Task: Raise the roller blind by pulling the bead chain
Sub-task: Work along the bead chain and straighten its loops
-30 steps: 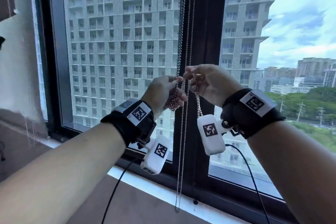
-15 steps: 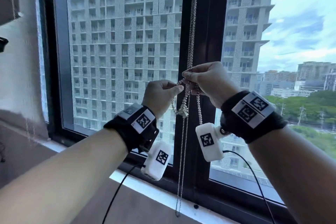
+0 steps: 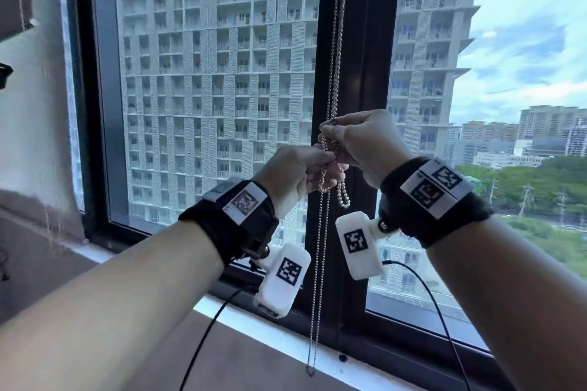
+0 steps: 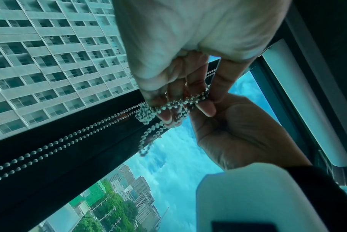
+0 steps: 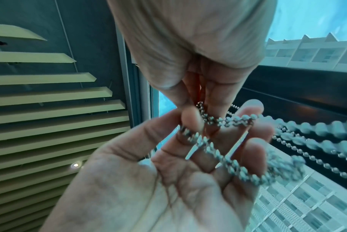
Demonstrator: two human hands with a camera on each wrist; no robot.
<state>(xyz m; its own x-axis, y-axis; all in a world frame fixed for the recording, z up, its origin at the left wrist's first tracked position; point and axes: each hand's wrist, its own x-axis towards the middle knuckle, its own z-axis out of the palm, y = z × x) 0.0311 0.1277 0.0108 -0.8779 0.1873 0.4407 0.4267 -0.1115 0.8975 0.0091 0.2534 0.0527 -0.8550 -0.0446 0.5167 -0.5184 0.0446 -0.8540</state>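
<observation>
Both hands have climbed a little up the chain since the earlier frames, and the clump of slack that hung below the left fingers is now drawn in between the two hands. Now the bead chain [image 3: 333, 79] hangs straight down in front of the dark window frame [image 3: 374, 41], its loop ending low near the white sill [image 3: 286, 346]. Fingers of the right hand [image 3: 362, 143] curl around a bunched, twisted part of the chain. Just below and touching it, the left hand [image 3: 293, 174] pinches the same tangle with its fingertips [image 4: 166, 116]. A rolled tube that looks like the roller blind [image 4: 307, 102] sits high at the window top, so the raise seems largely done, though how far it still has to go is hard to tell.

For the step in hand, the tangle probably wants loosening first: separate the two runs, keep hold of only the run that lifts the blind, and let the other pass freely. Pull straight down along the frame rather than toward the body, in short hand-over-hand strokes
</observation>
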